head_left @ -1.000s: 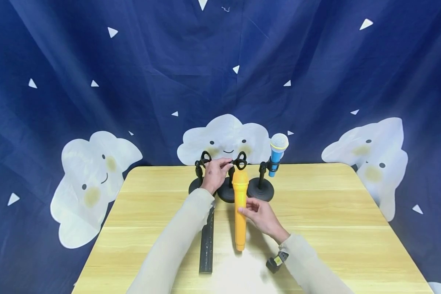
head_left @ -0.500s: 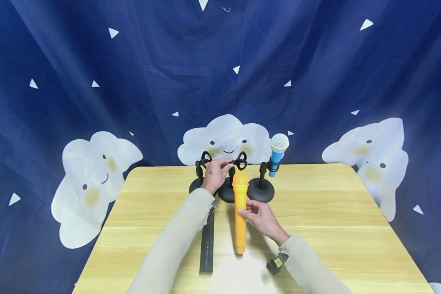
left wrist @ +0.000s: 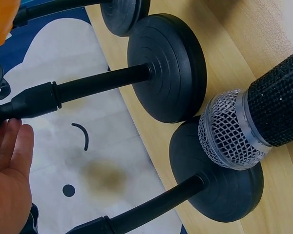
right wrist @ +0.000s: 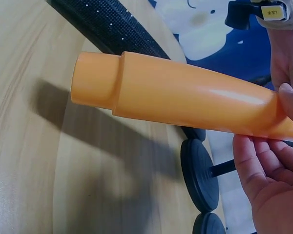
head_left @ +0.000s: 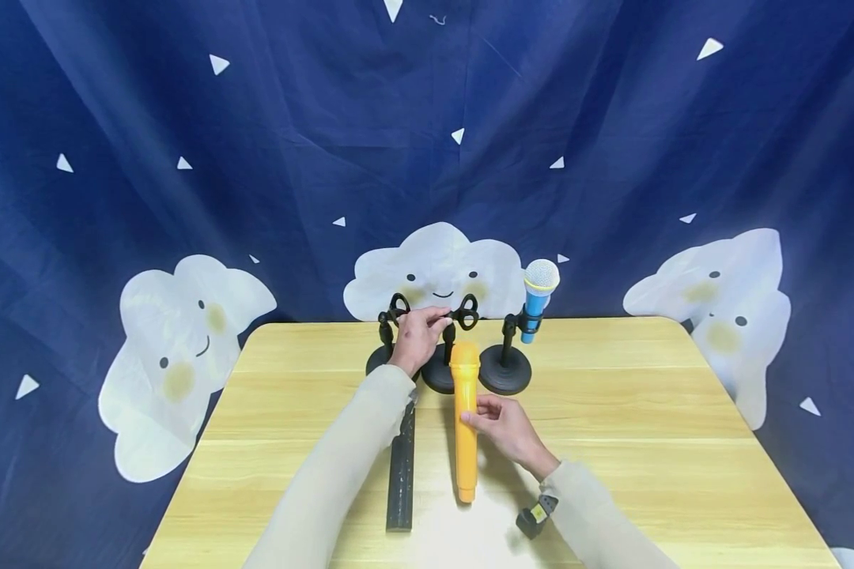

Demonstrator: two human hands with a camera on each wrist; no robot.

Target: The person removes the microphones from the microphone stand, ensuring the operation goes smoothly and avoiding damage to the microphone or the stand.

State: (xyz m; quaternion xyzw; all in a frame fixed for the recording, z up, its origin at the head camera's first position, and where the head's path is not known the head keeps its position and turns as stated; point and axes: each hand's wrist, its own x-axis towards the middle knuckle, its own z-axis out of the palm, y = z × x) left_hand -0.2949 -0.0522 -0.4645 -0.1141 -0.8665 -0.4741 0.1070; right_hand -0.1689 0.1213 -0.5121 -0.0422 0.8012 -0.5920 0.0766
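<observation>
My left hand [head_left: 416,336] pinches the top of the middle black microphone stand [left wrist: 107,83], just below its ring-shaped clip [head_left: 467,312]. In my right hand [head_left: 512,431] is an orange microphone [head_left: 465,450], gripped by the handle between thumb and fingers. It is held above the table, head toward the stands and narrow tail toward me, as the right wrist view shows. The middle clip holds nothing. To the left, another black stand [head_left: 377,359] is partly hidden behind my left hand. A blue microphone [head_left: 534,304] with a white mesh head sits in the right stand's clip.
A sparkly black microphone [head_left: 401,482] lies on the wooden table [head_left: 612,411], partly under my left forearm; its silver mesh head [left wrist: 234,129] overlaps the left stand's base in the left wrist view. The right stand's round base [head_left: 505,370] is beside the middle one. A dark blue cloud-print curtain hangs behind.
The orange microphone has moved slightly toward me, away from the middle clip, with my right hand on it. My left hand has stayed at the middle stand.
</observation>
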